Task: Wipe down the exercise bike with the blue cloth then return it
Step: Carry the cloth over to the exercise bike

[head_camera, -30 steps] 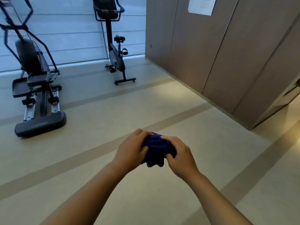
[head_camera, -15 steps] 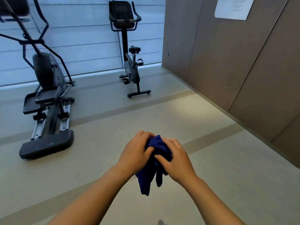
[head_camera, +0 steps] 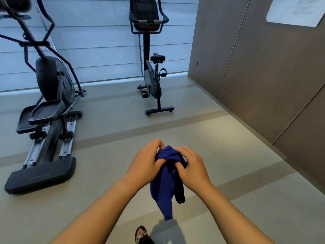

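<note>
The blue cloth (head_camera: 164, 184) hangs in front of me, bunched at the top and trailing down in two folds. My left hand (head_camera: 146, 163) grips its upper left part with curled fingers. My right hand (head_camera: 190, 166) grips the upper right part, fingers tucked into the fabric. The black exercise bike (head_camera: 152, 67) stands upright ahead by the far window wall, several steps from my hands, with its console, saddle and pedals facing me.
A black elliptical trainer (head_camera: 47, 106) fills the left side of the floor. Brown wall panels (head_camera: 263, 67) run along the right, with a white sheet (head_camera: 295, 11) pinned high. My foot in a sandal (head_camera: 141, 234) shows at the bottom.
The cloth has gone from a tight ball between my hands to hanging loose below them. The view has turned left and closer, bringing the bike nearer the centre.
</note>
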{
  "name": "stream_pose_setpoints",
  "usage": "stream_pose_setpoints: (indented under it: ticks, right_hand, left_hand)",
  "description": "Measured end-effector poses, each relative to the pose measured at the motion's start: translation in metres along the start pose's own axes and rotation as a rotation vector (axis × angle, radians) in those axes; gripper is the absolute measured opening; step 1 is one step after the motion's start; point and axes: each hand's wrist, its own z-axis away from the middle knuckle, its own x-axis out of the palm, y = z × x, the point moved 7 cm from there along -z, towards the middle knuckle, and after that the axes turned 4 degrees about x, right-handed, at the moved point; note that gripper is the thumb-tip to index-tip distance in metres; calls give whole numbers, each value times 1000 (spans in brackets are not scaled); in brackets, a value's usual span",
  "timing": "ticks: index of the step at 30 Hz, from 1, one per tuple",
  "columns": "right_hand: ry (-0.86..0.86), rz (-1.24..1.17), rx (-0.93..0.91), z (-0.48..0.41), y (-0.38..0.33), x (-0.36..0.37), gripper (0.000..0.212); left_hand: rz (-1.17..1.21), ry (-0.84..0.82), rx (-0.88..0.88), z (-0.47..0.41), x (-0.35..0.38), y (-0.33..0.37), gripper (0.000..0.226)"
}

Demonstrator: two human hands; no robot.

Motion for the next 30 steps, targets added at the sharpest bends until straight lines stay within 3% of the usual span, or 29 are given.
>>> stream_pose_setpoints:
  ticks: [13, 24, 30]
  right_hand:
    - [101, -137, 76, -300, 29, 56, 51]
    - [120, -130, 124, -563, 123, 61, 14]
    - [125, -166, 99, -695, 141, 59, 13]
  left_hand:
    - [45, 76, 49, -285, -71, -138, 9]
    - [109, -28, 83, -541, -58, -241, 35]
    - [94, 18, 106, -660, -72, -288, 38]
